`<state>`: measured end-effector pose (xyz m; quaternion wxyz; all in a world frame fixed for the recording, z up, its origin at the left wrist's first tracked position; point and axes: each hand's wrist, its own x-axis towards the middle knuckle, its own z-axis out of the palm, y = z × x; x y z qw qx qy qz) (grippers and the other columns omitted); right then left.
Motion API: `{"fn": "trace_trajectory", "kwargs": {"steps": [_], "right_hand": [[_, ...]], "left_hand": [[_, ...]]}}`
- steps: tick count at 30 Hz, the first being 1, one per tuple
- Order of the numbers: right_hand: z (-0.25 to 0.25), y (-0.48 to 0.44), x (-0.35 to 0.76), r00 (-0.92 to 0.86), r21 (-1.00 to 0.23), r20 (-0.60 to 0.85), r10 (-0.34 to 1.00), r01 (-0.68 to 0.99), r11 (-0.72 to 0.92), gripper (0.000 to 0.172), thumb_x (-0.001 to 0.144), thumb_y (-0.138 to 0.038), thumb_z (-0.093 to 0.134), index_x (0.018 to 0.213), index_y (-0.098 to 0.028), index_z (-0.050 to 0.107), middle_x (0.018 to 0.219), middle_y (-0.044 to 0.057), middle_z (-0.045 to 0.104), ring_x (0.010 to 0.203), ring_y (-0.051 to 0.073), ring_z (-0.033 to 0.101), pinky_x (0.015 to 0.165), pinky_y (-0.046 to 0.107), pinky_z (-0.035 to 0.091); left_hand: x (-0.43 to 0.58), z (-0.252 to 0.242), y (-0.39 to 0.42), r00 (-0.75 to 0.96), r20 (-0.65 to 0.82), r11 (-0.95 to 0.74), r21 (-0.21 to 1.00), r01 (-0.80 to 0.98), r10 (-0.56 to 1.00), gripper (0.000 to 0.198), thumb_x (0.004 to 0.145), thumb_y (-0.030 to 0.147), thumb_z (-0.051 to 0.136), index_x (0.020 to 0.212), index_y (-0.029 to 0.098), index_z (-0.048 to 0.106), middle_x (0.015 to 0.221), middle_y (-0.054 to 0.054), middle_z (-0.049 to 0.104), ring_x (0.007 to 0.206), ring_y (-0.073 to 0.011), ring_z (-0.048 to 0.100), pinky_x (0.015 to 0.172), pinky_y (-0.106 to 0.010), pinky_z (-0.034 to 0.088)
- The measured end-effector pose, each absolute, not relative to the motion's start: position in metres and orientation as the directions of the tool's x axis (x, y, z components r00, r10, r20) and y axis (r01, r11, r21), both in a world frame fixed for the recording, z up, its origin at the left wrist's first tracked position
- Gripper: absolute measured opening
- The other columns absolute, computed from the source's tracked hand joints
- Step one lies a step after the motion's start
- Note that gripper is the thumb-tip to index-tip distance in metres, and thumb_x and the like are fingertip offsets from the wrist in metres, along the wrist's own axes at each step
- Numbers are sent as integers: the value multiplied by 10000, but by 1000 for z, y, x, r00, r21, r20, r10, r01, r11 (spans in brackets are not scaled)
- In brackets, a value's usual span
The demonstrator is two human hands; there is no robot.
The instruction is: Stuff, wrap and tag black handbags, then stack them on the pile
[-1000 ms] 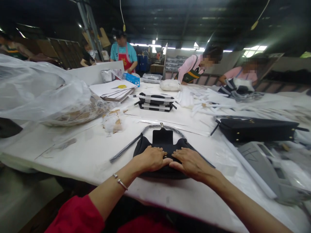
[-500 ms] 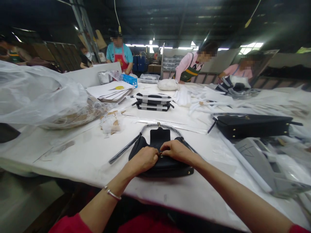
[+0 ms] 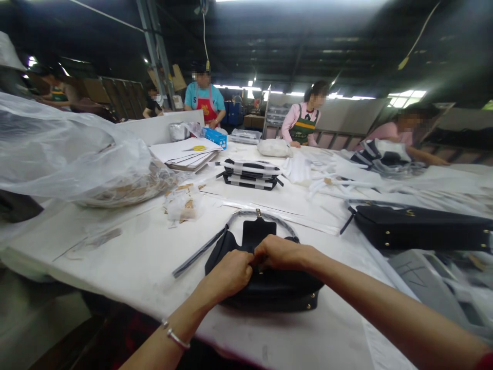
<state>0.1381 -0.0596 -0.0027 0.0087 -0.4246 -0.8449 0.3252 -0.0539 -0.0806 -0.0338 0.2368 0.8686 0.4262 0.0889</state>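
Note:
A small black handbag (image 3: 269, 288) lies on the white table (image 3: 134, 252) right in front of me, its flap open toward the far side and its strap trailing to the left. My left hand (image 3: 229, 275) is curled closed on the bag's top edge. My right hand (image 3: 279, 253) is closed too, fingers pinched at the same spot in the bag's middle, touching the left hand. What the fingertips grip there is hidden.
A big clear plastic bag (image 3: 69, 154) of cardboard pieces fills the left. Black-and-white striped bags (image 3: 250, 173) are stacked mid-table, a long black bag (image 3: 419, 228) lies right, grey moulded parts (image 3: 431, 277) beside it. Several people work along the far side.
Both hands went from lying flat on the bag to closing together at its middle. The view has tilted up a little and the bag sits slightly lower in frame.

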Motion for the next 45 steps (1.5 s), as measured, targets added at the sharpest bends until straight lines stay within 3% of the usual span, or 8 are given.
{"fn": "trace_trajectory", "kwargs": {"steps": [8, 13, 17, 20, 25, 30, 36, 45], "right_hand": [[-13, -52, 140, -691, -483, -271, 670, 700, 526, 204, 710, -48, 584, 783, -184, 718, 682, -23, 665, 646, 130, 583, 552, 204, 376], [-19, -56, 151, -870, -464, -106, 482, 471, 750, 220, 815, -52, 522, 883, -180, 688, 818, 9, 659, 728, 136, 588, 661, 223, 426], [-14, -51, 159, -862, -418, 32, 506, 448, 790, 274, 889, -101, 467, 1005, -211, 690, 907, 37, 691, 818, 160, 631, 744, 252, 463], [-9, -24, 159, -545, -474, 213, 811, 668, 574, 240, 888, -161, 510, 1040, -215, 688, 1007, 55, 711, 945, 183, 645, 852, 285, 462], [-19, 36, 150, 65, -608, -109, 992, 785, -119, 313, 679, -233, 747, 981, -162, 703, 801, 65, 719, 764, 223, 651, 693, 308, 480], [-37, 40, 151, 62, -736, -138, 988, 661, -144, 430, 643, -147, 698, 1072, -163, 681, 762, 15, 719, 654, 159, 633, 588, 245, 456], [-33, 12, 165, -12, -929, -78, 997, 363, -68, 188, 624, -275, 721, 778, -168, 711, 728, 3, 711, 675, 153, 619, 663, 266, 458], [-22, -9, 164, -42, -963, -82, 996, 262, -68, 185, 592, -275, 730, 752, -183, 731, 757, 6, 726, 733, 174, 626, 731, 299, 465]], "left_hand": [[-56, -37, -81, 617, -34, -495, 563, 661, 786, 257, 770, 118, 425, 805, 192, 669, 841, -70, 726, 784, -221, 670, 687, -294, 448], [-58, -34, -83, 595, -19, -472, 587, 658, 804, 262, 774, 116, 426, 820, 200, 669, 871, -64, 727, 844, -230, 672, 742, -306, 447], [-58, -35, -83, 586, -26, -448, 619, 645, 810, 275, 794, 119, 422, 861, 207, 674, 899, -56, 727, 874, -228, 674, 769, -305, 450], [-59, -39, -83, 591, -26, -429, 663, 614, 806, 294, 812, 123, 420, 912, 226, 676, 919, -33, 730, 895, -212, 677, 795, -291, 451], [-59, -42, -83, 591, -25, -426, 668, 610, 806, 285, 813, 126, 428, 910, 236, 673, 927, -17, 728, 900, -205, 674, 806, -288, 449], [-59, -43, -82, 583, -19, -419, 677, 606, 812, 292, 821, 127, 427, 929, 235, 676, 946, -16, 728, 911, -206, 674, 812, -292, 453], [-59, -43, -82, 581, -32, -405, 685, 605, 814, 300, 829, 124, 424, 944, 235, 678, 946, -19, 727, 919, -207, 672, 828, -296, 453], [-59, -44, -82, 570, -8, -395, 712, 580, 821, 309, 839, 123, 426, 969, 234, 683, 970, -13, 721, 932, -194, 659, 848, -289, 449]]}}
